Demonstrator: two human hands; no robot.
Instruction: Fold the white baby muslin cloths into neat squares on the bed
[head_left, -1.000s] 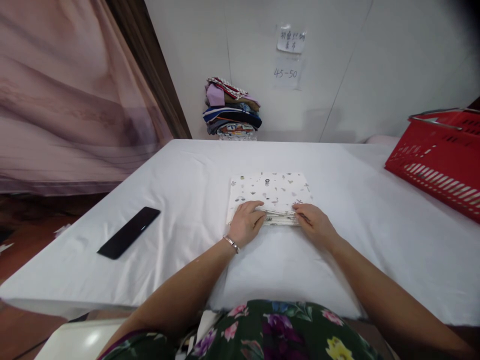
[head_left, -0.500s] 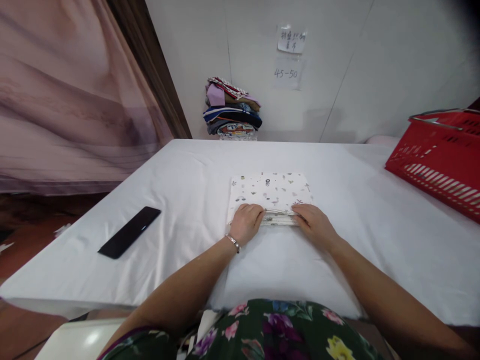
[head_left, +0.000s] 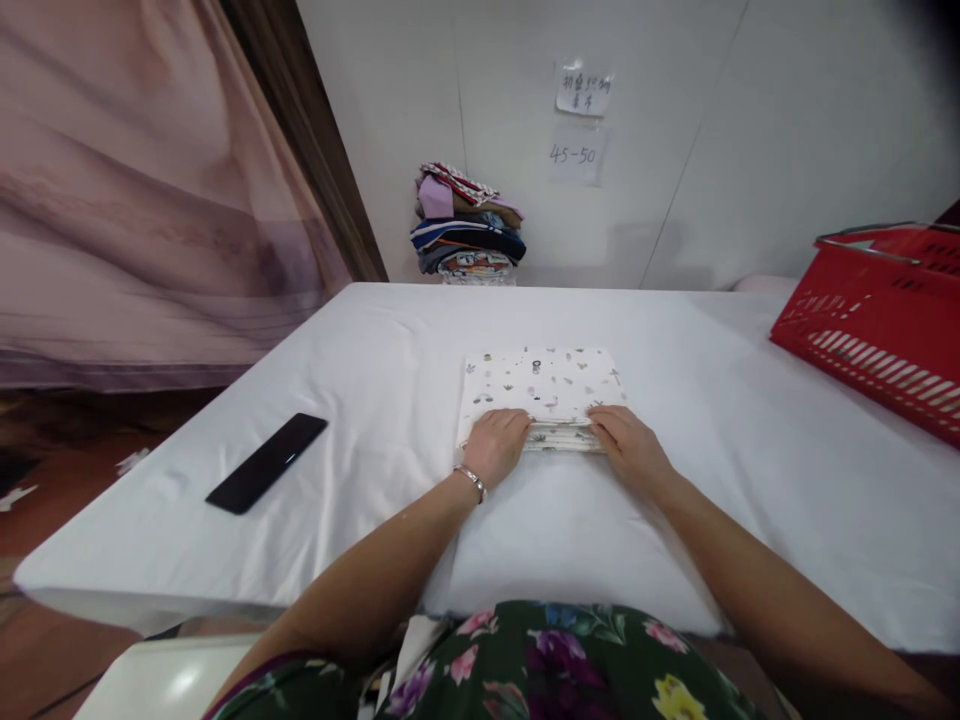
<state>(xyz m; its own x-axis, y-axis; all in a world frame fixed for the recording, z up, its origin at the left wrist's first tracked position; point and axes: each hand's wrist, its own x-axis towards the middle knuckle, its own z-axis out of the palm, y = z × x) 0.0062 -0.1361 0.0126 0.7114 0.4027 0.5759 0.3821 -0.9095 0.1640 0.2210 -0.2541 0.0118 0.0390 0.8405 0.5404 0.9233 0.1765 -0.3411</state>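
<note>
A folded white cloth [head_left: 544,380] with small printed figures lies flat on the white-covered table in front of me. Its near edge shows several stacked layers. My left hand [head_left: 496,442] grips that near edge toward the left, thumb and fingers pinched on the upper layers; a bracelet circles the wrist. At the right part of the same edge, my right hand [head_left: 628,445] pinches the cloth as well, its fingers on top and thumb at the layers. Some fingertips are hidden by the hands themselves.
A black phone-like slab [head_left: 268,463] lies on the white tablecloth [head_left: 375,400] to the left. On the right stands a red plastic basket [head_left: 877,330]. Behind the table's far edge rises a pile of folded fabrics [head_left: 469,225], near a wall with paper notes [head_left: 583,90].
Both hands stay on the near edge of the cloth, its layers showing slightly more between them. The whole view has shifted a little.
</note>
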